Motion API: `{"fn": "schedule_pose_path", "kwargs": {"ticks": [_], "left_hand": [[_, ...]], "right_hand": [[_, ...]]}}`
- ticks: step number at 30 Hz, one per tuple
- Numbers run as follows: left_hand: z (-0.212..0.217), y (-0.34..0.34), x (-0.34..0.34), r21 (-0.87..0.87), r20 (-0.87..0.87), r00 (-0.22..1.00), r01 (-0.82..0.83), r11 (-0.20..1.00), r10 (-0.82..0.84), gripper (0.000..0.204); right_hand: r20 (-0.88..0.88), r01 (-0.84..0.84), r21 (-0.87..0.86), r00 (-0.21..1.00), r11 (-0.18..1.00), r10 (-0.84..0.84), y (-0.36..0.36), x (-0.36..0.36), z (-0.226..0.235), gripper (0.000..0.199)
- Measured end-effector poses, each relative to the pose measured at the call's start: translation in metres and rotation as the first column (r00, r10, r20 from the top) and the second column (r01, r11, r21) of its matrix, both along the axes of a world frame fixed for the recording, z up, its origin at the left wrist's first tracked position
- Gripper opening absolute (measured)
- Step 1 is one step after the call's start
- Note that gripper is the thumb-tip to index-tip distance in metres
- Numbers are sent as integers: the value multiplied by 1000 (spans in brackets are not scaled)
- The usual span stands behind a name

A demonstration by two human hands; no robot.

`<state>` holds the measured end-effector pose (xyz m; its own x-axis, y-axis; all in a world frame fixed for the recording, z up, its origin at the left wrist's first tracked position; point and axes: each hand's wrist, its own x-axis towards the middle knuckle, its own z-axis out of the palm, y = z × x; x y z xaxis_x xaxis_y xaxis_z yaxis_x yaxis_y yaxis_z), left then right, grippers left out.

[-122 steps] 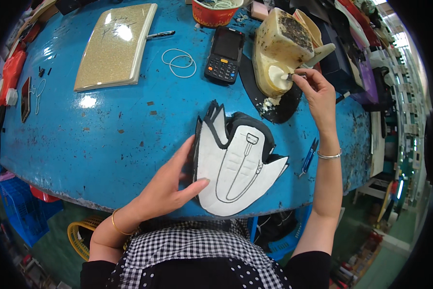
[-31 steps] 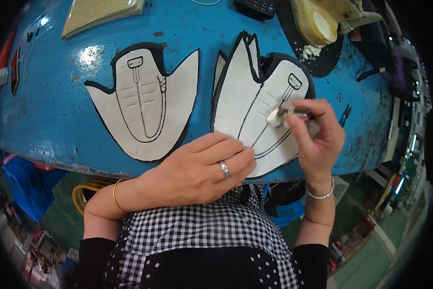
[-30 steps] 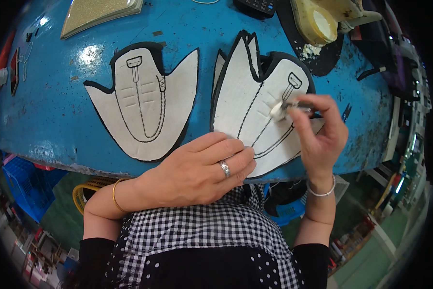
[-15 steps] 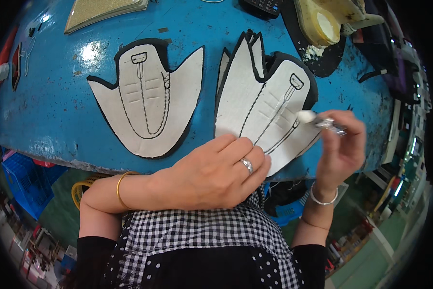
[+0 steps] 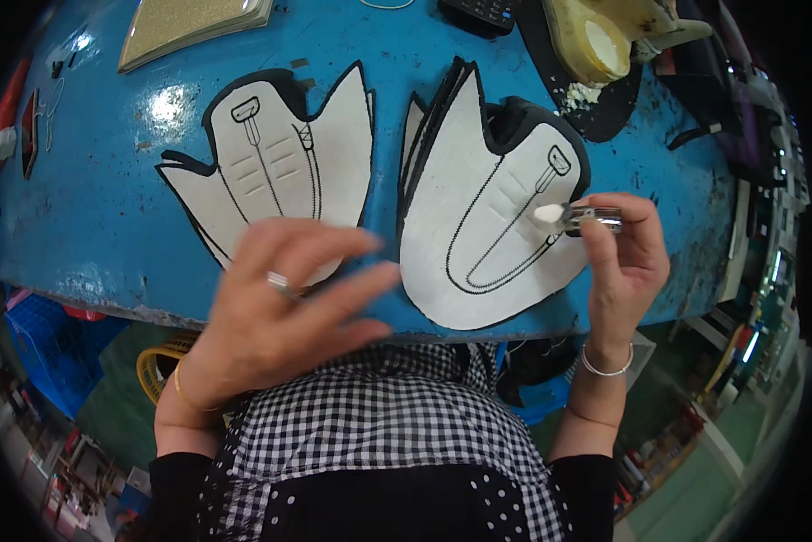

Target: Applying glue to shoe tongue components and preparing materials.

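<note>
- By the right grip, a white-tipped tool is clamped above the right stitched pile.
- The left stitched pile is partly covered by the left grip, fingers spread apart.
- Both piles are set by the near edge of the blue surface.

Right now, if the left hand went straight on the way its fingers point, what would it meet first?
Likely the left edge of the right stack of white pieces; the left hand's height is unclear, so it might pass over instead.
</note>
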<state>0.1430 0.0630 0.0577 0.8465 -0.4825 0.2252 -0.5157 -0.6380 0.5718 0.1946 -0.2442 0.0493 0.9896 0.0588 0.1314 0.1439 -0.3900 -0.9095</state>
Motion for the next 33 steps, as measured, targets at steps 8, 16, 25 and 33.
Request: {"fn": "schedule_pose_path", "kwargs": {"ticks": [8, 16, 25, 33], "left_hand": [[-33, -53, 3, -8, 161, 946, 286, 958, -281, 39], [-25, -57, 6, -11, 145, 950, 281, 960, -276, 35], [-23, -69, 13, -105, 215, 956, 227, 968, -201, 31], [44, -13, -15, -2, 190, 952, -245, 970, 241, 53]], "right_hand": [[140, -85, -322, 981, 943, 136, 13, 11, -15, 25], [496, 28, -640, 778, 768, 385, 14, 6, -7, 30], [245, 127, -46, 963, 991, -112, -11, 26, 6, 17], [259, 203, 22, 945, 979, -202, -52, 150, -16, 19]]}}
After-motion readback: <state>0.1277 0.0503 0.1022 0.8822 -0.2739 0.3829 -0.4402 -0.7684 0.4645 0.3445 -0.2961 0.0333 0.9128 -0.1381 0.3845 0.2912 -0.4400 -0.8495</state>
